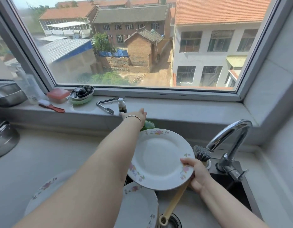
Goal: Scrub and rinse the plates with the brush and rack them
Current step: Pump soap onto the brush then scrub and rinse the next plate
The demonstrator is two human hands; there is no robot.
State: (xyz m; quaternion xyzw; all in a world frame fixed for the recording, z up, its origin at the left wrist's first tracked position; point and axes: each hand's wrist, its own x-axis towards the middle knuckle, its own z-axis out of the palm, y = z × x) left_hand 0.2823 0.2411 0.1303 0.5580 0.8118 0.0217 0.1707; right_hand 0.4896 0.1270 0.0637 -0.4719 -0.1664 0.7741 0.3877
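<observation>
The right hand [197, 176], just left of the tap [231, 137], curls round the edge of the held plate [160, 160], with the thumb on top. The same hand seems to hold the brush [202, 153] too. Its dark bristles stick up between the hand and the tap. Its pale wooden handle runs down under the plate toward the round metal drain [173, 222].

The left hand [136, 115] reaches far to the left of the tap, up to the edge of the window sill [191, 107], just above a green thing [148, 125]. Its fingers are hidden, so I cannot tell if it holds anything.

There are three plates. All are round, white and smooth, with pink flowers on the rim. The sink plate [139, 204] lies low and left of the tap, and the held plate's edge hangs over it. The counter plate [44, 191] lies farthest left, half hidden by the arm. It sits on the pale counter [60, 153], which has bare room behind it.

On the sill, left of the tap, are one pair of metal tongs [104, 107], one small bottle [122, 106] and one red brush [51, 106]. The tap is shiny, curved metal.
</observation>
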